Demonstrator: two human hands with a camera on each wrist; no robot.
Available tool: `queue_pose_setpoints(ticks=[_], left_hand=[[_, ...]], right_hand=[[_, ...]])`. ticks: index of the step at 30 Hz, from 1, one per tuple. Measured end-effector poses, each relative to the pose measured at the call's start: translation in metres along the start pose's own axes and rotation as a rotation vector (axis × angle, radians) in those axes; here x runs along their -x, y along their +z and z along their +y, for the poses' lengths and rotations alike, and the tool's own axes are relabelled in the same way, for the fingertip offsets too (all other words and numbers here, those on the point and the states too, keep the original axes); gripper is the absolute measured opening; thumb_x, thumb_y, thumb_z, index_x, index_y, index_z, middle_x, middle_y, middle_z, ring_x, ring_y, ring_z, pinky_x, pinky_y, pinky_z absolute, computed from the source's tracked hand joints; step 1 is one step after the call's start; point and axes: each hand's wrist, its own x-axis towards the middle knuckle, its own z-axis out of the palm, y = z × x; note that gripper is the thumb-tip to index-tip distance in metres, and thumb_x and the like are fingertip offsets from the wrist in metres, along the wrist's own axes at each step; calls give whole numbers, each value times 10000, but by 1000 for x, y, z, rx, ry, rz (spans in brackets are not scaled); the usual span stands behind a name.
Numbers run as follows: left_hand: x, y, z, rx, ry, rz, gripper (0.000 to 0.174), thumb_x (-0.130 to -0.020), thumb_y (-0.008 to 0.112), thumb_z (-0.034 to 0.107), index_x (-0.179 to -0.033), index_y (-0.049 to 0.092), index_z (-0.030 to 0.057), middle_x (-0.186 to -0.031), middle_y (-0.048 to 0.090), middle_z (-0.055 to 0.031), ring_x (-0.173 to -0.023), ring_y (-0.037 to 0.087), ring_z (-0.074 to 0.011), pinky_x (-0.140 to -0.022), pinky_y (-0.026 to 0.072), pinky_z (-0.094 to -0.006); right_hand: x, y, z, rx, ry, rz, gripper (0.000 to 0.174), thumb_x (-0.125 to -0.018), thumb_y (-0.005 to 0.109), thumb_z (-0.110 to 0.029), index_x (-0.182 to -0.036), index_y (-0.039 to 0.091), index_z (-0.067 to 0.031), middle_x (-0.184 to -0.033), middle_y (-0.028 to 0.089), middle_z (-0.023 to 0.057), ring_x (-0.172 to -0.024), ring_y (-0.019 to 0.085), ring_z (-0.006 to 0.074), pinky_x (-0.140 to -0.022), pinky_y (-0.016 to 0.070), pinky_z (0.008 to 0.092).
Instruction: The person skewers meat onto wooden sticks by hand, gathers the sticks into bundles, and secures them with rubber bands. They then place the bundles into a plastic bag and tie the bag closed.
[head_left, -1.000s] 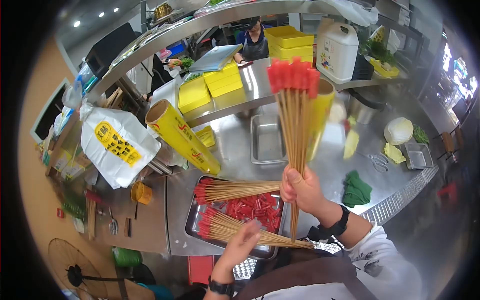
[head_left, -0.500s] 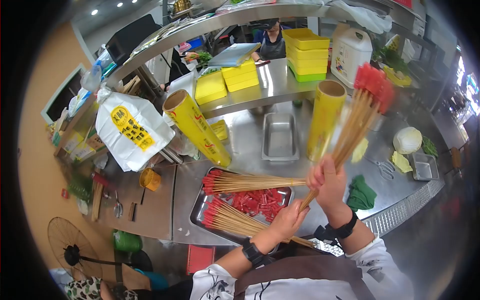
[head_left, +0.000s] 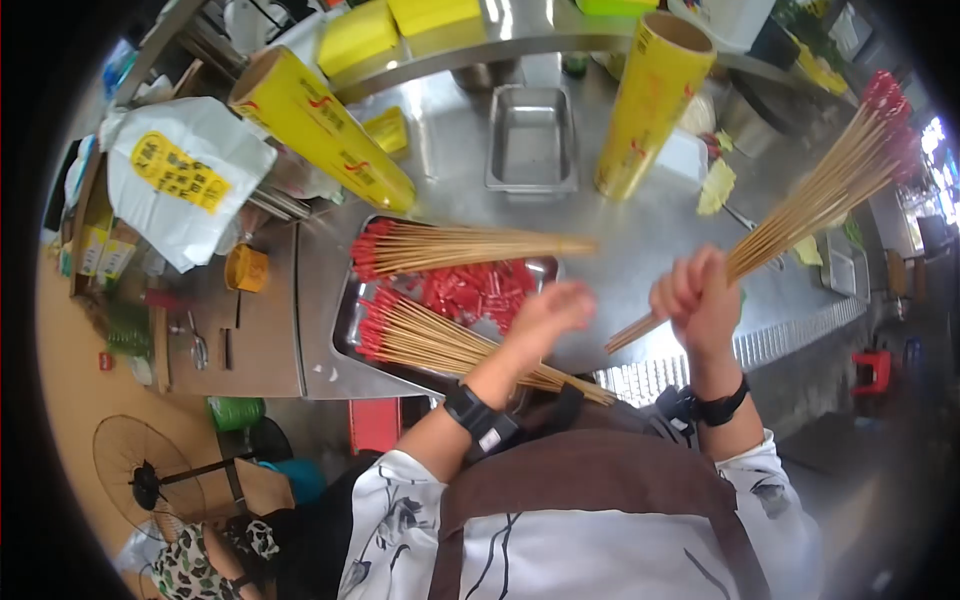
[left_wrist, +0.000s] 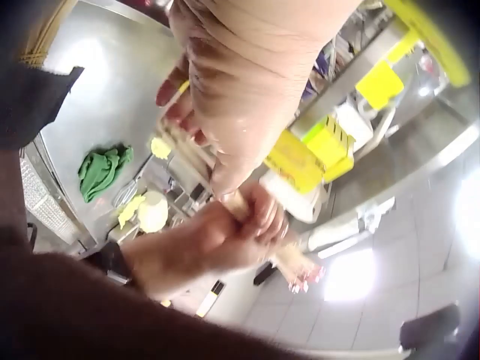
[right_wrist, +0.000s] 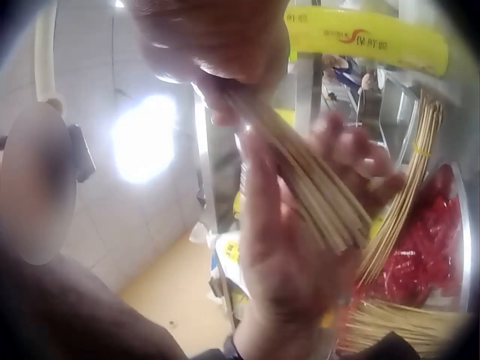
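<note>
Our right hand (head_left: 703, 300) grasps a tilted bundle of thin red-tipped wooden sticks (head_left: 815, 200); our left hand (head_left: 550, 314), fingers loose, is near its lower end. 2 similar bundles (head_left: 470, 249) lie across a rectangular metal tray (head_left: 345, 325).

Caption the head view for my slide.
Right grip holds a bundle of red-tipped sticks; left grip holds nothing; two more bundles lie across a metal tray of red pieces.

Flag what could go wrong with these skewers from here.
The right hand alone grips the raised skewer bundle; if that grip loosens, it may fan apart. The nearer bundle juts past the tray towards the apron, which might snag or nudge it.
</note>
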Motion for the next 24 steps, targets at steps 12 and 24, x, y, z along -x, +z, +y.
queue_pose_setpoints(ticks=[12,24], left_hand=[[-105,-29,-28,705,87,497,379,-900,567,229,-1188,432,23,-1159,474,-120,-1084,479,-244,-1005,354,-402],[5,-29,-2,640,185,324,188,-924,521,142,-1053,525,5,-1082,591,-109,-1038,555,-222,-926,447,-384]], right_hand=[[22,-37,-1,51,56,0,390,-959,468,-335,-685,347,-85,-514,303,5,-401,273,93,-395,239,250],[-15,7,-15,-23,84,-254,400,-966,442,-356,-686,353,-84,-508,298,4,-402,271,97,-402,255,258]])
